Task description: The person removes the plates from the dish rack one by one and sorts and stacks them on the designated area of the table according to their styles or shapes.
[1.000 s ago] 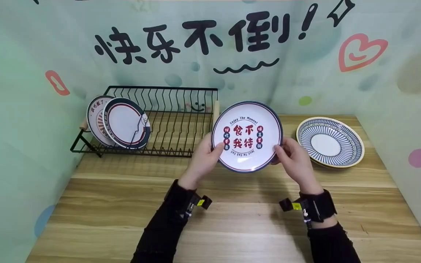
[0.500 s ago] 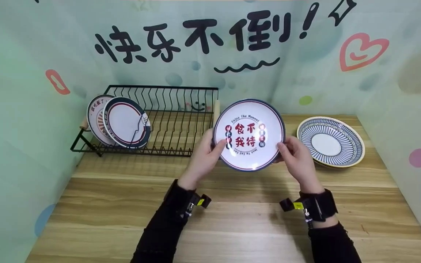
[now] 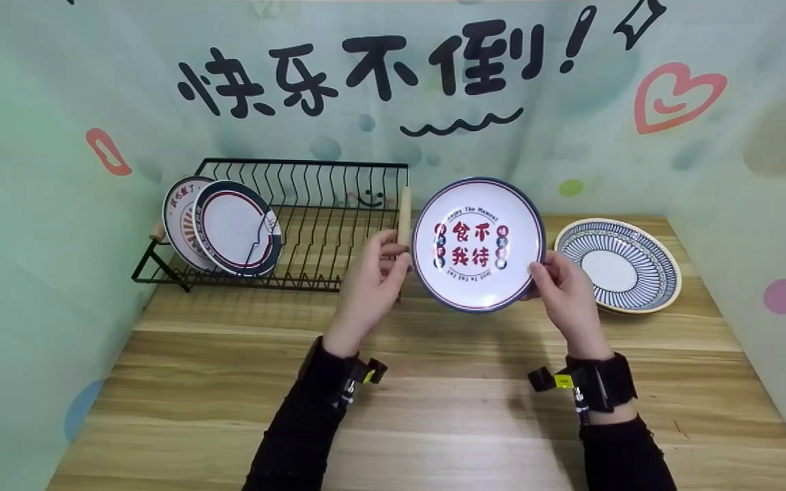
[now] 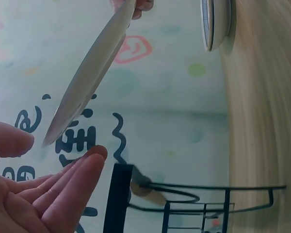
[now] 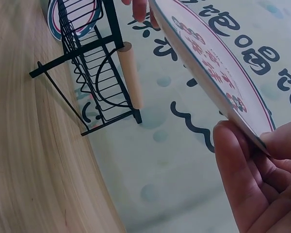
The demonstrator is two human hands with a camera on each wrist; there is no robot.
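Observation:
A white plate [image 3: 478, 273] with a blue rim and red lettering is held up above the table, its printed face toward the head camera. My right hand [image 3: 567, 290] pinches its right edge, thumb on the face and fingers behind, as the right wrist view also shows. At the plate's left edge, my left hand [image 3: 372, 279] has its thumb and fingers spread apart. In the left wrist view, a gap shows between the left fingertips [image 4: 98, 154] and the plate [image 4: 89, 73].
A black wire dish rack [image 3: 325, 245] with wooden handles stands at the back left. Two plates lean in its left end, the front one [image 3: 233, 228] dark-rimmed. Patterned blue-and-white dishes [image 3: 608, 271] sit at the right of the wooden table [image 3: 447, 423].
My left hand has let go of the plate's left edge and shifted slightly left. The plate has moved a little right and up in my right hand.

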